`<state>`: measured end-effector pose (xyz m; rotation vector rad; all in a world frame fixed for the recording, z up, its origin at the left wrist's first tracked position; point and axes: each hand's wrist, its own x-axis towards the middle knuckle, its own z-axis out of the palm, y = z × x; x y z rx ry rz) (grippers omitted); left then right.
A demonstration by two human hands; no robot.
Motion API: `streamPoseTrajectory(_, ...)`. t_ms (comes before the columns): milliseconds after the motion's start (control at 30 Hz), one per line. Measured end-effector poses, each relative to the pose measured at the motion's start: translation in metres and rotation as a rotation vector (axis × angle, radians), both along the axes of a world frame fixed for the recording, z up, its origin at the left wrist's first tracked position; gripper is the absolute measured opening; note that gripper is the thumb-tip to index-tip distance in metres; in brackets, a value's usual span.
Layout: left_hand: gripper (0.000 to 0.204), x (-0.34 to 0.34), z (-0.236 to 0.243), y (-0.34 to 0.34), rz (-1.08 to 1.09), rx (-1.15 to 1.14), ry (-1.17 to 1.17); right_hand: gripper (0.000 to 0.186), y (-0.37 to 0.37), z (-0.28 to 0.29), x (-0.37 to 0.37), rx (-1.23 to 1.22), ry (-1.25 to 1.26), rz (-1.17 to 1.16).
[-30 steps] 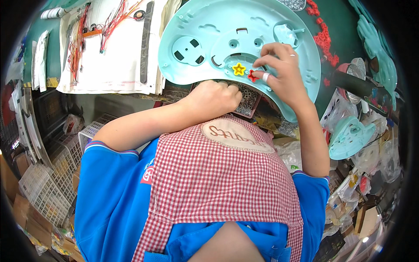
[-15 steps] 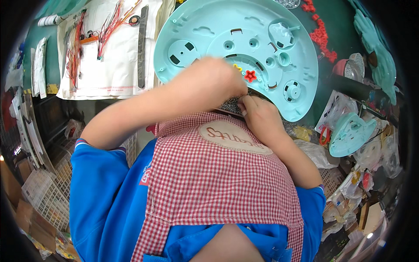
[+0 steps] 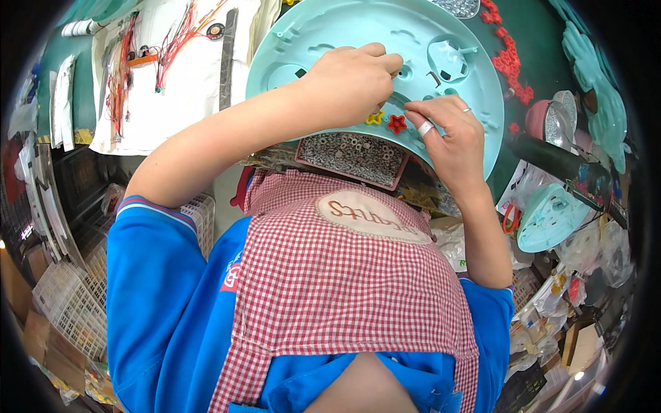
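A large light-teal plastic shell [image 3: 289, 51], moulded with recesses, posts and holes, lies before me. Over its middle my left hand [image 3: 354, 82] is closed, its fingers curled down; whatever they may hold is hidden. On the shell's near right part, my right hand [image 3: 451, 131] pinches with thumb and forefinger, and nothing can be made out between the tips. White tape wraps the thumb. Between the hands, a red star-shaped piece [image 3: 396, 124] and a yellow star-shaped piece [image 3: 374, 118] sit in the shell near its inner edge.
Just below the shell, a pink-rimmed tray [image 3: 344, 177] is full of small metal parts. Red star pieces [image 3: 507, 58] line the right side of the green table. At left, wired parts [image 3: 141, 62] lie on white sheets. A dark cylindrical tool [image 3: 551, 157] and another teal part [image 3: 553, 217] are at right.
Both hands have moved up from the tray of metal parts onto the teal shell, uncovering the tray. My right hand has also moved rightward.
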<state>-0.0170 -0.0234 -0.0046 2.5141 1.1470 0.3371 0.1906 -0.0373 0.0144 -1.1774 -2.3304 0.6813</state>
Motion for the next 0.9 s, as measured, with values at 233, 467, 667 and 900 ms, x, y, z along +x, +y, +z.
streamPoseTrajectory(233, 0.010, -0.001, 0.002, 0.000, 0.028, -0.056, -0.011, 0.010, 0.010, 0.002, 0.002, -0.019, -0.165, 0.189)
streamPoseTrajectory(467, 0.014, -0.007, 0.001, -0.014, 0.090, -0.040, -0.144, 0.010, 0.018, -0.012, 0.006, 0.012, -0.253, 0.233)
streamPoseTrajectory(667, 0.016, -0.006, -0.007, -0.023, 0.129, 0.032, -0.176, 0.010, 0.022, -0.010, 0.005, -0.008, -0.287, 0.258)
streamPoseTrajectory(900, 0.015, -0.019, 0.009, -0.035, 0.064, 0.171, -0.313, 0.011, 0.024, -0.002, 0.002, -0.052, -0.292, 0.282)
